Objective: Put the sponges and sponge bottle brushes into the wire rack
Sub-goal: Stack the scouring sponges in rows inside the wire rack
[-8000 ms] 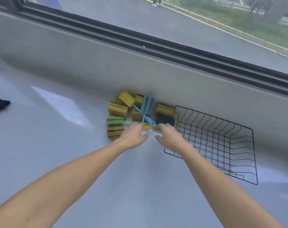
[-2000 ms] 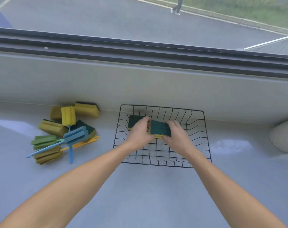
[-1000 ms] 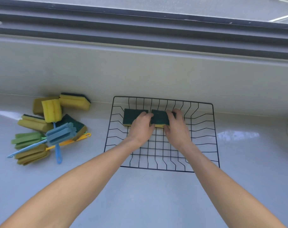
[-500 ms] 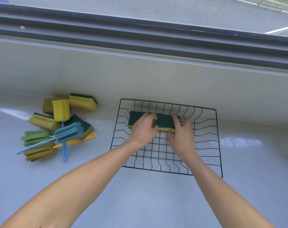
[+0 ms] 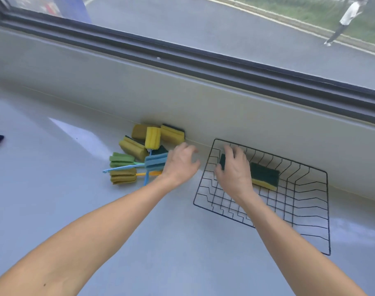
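Left hand (image 5: 181, 162) has left the wire rack (image 5: 306, 210), now open and empty by the sponge pile (image 5: 137, 146) mid-frame. Right hand (image 5: 235, 167), spread, rests on two sponges (image 5: 264, 174) inside. They're light and squishy; pinch the sides.

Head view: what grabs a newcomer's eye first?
The bright pile of sponges and brushes against the wall, left of centre, where the open left hand reaches. Right of it, the black wire rack holds two green-topped sponges; one lies clear, the other is partly hidden under the right hand.
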